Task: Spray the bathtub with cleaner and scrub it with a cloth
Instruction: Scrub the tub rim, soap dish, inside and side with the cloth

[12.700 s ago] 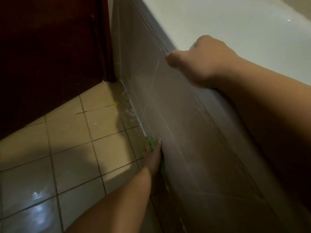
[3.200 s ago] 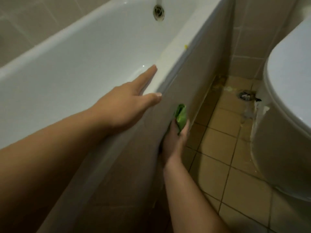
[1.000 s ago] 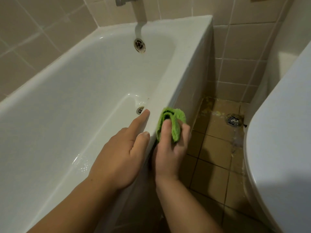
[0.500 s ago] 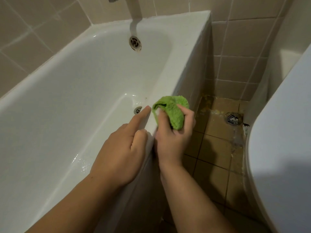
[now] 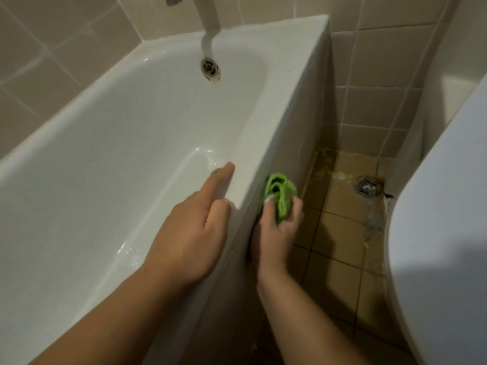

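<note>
White bathtub fills the left of the view, set against beige wall tiles; its basin floor shines wet near the person, so the inside has probably had its pass already. Toilet crowds the right edge, leaving only a narrow strip of brown floor tiles to work in, which likely explains the lean over the tub. Tiled outer side panel of the tub drops from the rim to the floor. Left hand lies across the rim, palm down, index finger stretched straight toward the basin and the others loosely bent, gripping nothing: judged a brace to carry body weight while the other arm works low. Right hand is below the rim against the panel, fingers curled round a bunched green cloth, wadded rather than spread, probably for firmer pressure on the panel's top edge. The cloth touches the panel just under the rim. Spout hangs over the overflow fitting; the floor drain sits amid yellowish grime in the corner. No spray bottle in sight.
</note>
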Demonstrator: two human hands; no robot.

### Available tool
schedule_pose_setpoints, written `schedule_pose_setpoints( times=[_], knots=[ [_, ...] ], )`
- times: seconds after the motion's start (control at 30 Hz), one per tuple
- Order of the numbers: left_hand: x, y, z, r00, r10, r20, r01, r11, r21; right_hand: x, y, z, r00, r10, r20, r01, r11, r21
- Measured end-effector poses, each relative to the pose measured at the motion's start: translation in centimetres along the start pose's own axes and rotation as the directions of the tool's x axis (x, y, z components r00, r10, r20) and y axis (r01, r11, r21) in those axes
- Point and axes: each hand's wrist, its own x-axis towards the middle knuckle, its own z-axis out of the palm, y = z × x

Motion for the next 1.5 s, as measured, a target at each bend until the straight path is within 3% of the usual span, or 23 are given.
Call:
schedule_pose_setpoints(
  times=[0.13,0.27,0.37,0.5,0.6,0.7,0.8,0.87,0.93,1.03,1.13,1.23,1.37,1.5],
  knots=[
    [0.9,0.0,0.0,1.0,0.01,0.019,-0.01,1.0,0.007,-2.9,-0.6,-0.3,0.992,-0.107,0.059,0.099,0.988,0.119],
    [1.7,0.0,0.0,1.0,0.022,0.006,-0.022,1.0,0.006,1.6,1.9,0.5,0.99,-0.137,0.035,0.133,0.987,0.093],
    [2.3,0.6,0.1,1.0,0.017,0.01,-0.017,0.999,0.029,3.9,9.6,-0.3,0.994,0.111,0.019,-0.113,0.983,0.143],
    [3.9,1.6,0.5,0.999,0.029,0.014,-0.029,0.998,0.056,2.7,19.9,-3.7,0.866,0.499,-0.028,-0.497,0.866,0.05],
    [4.8,1.6,0.6,0.999,0.033,0.009,-0.033,0.999,0.037,-0.1,24.9,-6.4,0.843,0.538,0.001,-0.538,0.842,-0.047],
    [5.1,1.6,0.7,0.999,0.032,0.003,-0.032,0.999,0.041,0.8,24.2,-5.2,0.809,0.579,-0.1,-0.587,0.8,-0.121],
    [5.1,1.8,0.8,1.0,0.02,0.013,-0.021,0.998,0.058,3.2,17.9,-2.7,0.866,0.492,-0.083,-0.499,0.856,-0.133],
    [5.2,1.9,0.8,1.0,0.015,0.014,-0.016,0.998,0.053,3.5,10.7,-1.7,0.951,0.297,0.087,-0.277,0.942,-0.187],
    [5.3,2.0,0.6,1.0,0.008,0.015,-0.009,1.0,0.026,3.2,4.1,-0.6,0.99,0.045,0.137,-0.035,0.997,-0.074],
    [5.2,2.5,0.3,1.0,-0.003,0.028,0.002,1.0,0.011,2.8,-1.5,0.9,0.995,-0.067,0.074,0.059,0.993,0.101],
    [5.1,2.7,0.2,0.999,-0.004,0.046,0.004,1.0,0.01,3.7,0.8,0.8,0.991,-0.067,0.115,0.059,0.996,0.066],
    [5.3,2.8,0.2,0.998,-0.019,0.057,0.018,1.0,0.007,6.3,7.7,0.4,0.985,0.168,0.047,-0.168,0.986,-0.018],
    [6.1,2.7,0.6,1.0,-0.009,0.026,0.008,1.0,0.029,7.1,19.4,-3.0,0.89,0.455,-0.012,-0.455,0.889,-0.052],
    [7.1,2.7,1.2,1.0,-0.021,0.0,0.021,1.0,0.013,2.8,26.1,-5.1,0.826,0.563,-0.036,-0.561,0.812,-0.159]
  ],
)
